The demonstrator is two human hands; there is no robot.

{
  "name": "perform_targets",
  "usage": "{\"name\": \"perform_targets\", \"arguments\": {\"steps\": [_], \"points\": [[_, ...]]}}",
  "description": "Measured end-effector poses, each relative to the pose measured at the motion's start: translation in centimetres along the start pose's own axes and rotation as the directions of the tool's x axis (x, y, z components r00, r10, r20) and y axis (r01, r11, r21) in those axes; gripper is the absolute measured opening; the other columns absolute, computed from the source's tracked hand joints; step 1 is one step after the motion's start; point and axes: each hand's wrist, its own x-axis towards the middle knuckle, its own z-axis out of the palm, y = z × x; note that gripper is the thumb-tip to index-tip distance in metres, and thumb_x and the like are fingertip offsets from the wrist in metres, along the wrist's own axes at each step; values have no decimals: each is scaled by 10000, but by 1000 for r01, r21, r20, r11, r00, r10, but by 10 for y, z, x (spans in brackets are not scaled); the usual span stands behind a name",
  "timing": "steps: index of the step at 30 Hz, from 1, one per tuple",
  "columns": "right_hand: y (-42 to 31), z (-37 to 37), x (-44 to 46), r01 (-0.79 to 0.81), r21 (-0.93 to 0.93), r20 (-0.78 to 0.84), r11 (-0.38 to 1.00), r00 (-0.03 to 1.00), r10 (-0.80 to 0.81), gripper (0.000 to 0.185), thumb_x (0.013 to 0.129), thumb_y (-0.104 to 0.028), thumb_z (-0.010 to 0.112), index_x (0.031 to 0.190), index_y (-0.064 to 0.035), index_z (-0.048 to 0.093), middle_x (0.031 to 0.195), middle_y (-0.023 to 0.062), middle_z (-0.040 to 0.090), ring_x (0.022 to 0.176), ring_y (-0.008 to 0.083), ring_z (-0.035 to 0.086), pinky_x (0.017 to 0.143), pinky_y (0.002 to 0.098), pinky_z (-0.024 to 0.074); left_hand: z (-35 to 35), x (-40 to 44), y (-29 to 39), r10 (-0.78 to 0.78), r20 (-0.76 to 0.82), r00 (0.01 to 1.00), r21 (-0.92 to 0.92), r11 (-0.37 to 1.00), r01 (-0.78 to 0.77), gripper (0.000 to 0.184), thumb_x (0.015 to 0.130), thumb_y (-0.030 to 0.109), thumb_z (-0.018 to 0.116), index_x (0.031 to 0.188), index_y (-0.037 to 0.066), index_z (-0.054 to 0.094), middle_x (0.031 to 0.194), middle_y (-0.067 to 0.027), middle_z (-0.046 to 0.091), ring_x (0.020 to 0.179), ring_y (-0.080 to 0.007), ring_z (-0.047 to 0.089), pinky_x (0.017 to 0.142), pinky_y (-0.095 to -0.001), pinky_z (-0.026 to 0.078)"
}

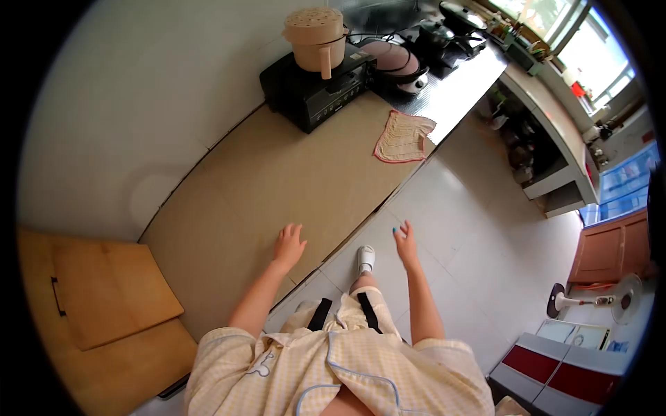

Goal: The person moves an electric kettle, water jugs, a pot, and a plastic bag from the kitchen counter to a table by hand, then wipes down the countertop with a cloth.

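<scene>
My left hand (pixel 289 245) is over the tan countertop (pixel 236 201) near its front edge, fingers apart and holding nothing. Whether it touches the surface I cannot tell. Out past the counter edge, my right hand (pixel 404 241) hangs over the tiled floor with fingers spread and nothing in them. Farther along the counter lies a cream cloth with a red border (pixel 404 137), apart from both hands. Behind it stands a black oven-like appliance (pixel 316 93), and a beige pot with a handle and perforated lid (pixel 319 41) rests on top.
A pink appliance (pixel 392 62) and dark pots (pixel 437 35) stand farther along the counter. Wooden boards (pixel 114 291) are at the left. Grey floor tiles (pixel 458 208) stretch to the right, towards a fan (pixel 624 298), a cabinet (pixel 610 249) and a concrete shelf unit (pixel 555 132).
</scene>
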Motion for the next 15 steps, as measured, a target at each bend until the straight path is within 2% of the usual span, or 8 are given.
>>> {"name": "perform_targets", "arguments": {"steps": [2, 3, 5, 7, 8, 12, 14, 15], "points": [[-1, -1, 52, -26, -12, -32, 1000, 999, 26, 564, 830, -226, 544, 1294, -18, 300, 1186, 202, 480, 1027, 276, 512, 840, 337, 420, 2, 19, 24, -201, 64, 977, 373, 913, 163, 817, 683, 370, 697, 1328, 96, 276, 1372, -188, 222, 1264, -360, 221, 992, -479, 278], [-18, -6, 78, 25, -34, -50, 999, 998, -26, 584, 824, -219, 552, 1297, -7, 284, 1178, 214, 483, 1012, 278, 519, 833, 336, 423, -2, 25, 40, -226, 71, 972, 377, 908, 184, 817, 683, 370, 697, 1328, 96, 276, 1372, -188, 222, 1264, -360, 221, 992, -479, 278], [-37, -7, 136, 142, -81, -39, 987, 989, -145, 575, 788, -158, 578, 1269, 23, 320, 1207, 261, 431, 1121, 350, 434, 942, 384, 344, -13, 52, 65, -336, 255, 907, 534, 831, 157, 1124, 563, 469, 754, 1376, 73, 86, 1417, -213, 48, 1313, -366, 55, 1023, -528, 173], [-42, -7, 193, 422, -239, -60, 875, 892, -447, 598, 759, -138, 601, 1262, 32, 325, 1217, 263, 417, 1145, 372, 398, 969, 399, 317, 4, 63, 59, -383, 320, 867, 542, 824, 164, 1212, 525, 491, 764, 1369, 43, 18, 1420, -211, -14, 1318, -354, 13, 1031, -529, 132], [-44, -6, 221, 394, -311, -27, 865, 906, -422, 607, 753, -153, 606, 1267, 15, 330, 1235, 258, 401, 1166, 373, 374, 973, 393, 314, 11, 66, 56, -406, 378, 832, 543, 825, 156, 1300, 487, 512, 773, 1363, 14, -50, 1423, -208, -75, 1323, -342, -28, 1039, -529, 91], [-65, 2, 298, 373, -570, 31, 732, 900, -435, 610, 770, -272, 584, 1286, -47, 346, 1292, 242, 348, 1217, 384, 302, 992, 435, 277, 22, 78, 67, -551, 414, 724, 640, 742, 199, 1337, 488, 513, 770, 1338, -31, -106, 1414, -218, -120, 1324, -332, -57, 1036, -540, 52], [-70, 8, 324, 340, -782, 95, 523, 894, -438, 617, 802, -408, 501, 1303, -85, 341, 1330, 233, 300, 1234, 405, 259, 1004, 508, 212, 23, 76, 69, -596, 401, 696, 662, 714, 230, 1317, 503, 512, 763, 1349, -4, -104, 1420, -194, -129, 1324, -318, -83, 1038, -534, 17], [-65, 15, 332, 347, -778, 113, 524, 897, -426, 617, 802, -408, 501, 1303, -85, 341, 1330, 233, 300, 1234, 405, 259, 1004, 508, 212, 22, 76, 69, -609, 407, 680, 664, 709, 237, 1317, 503, 512, 763, 1349, -4, -104, 1420, -194, -129, 1324, -318, -83, 1038, -534, 17]]}}
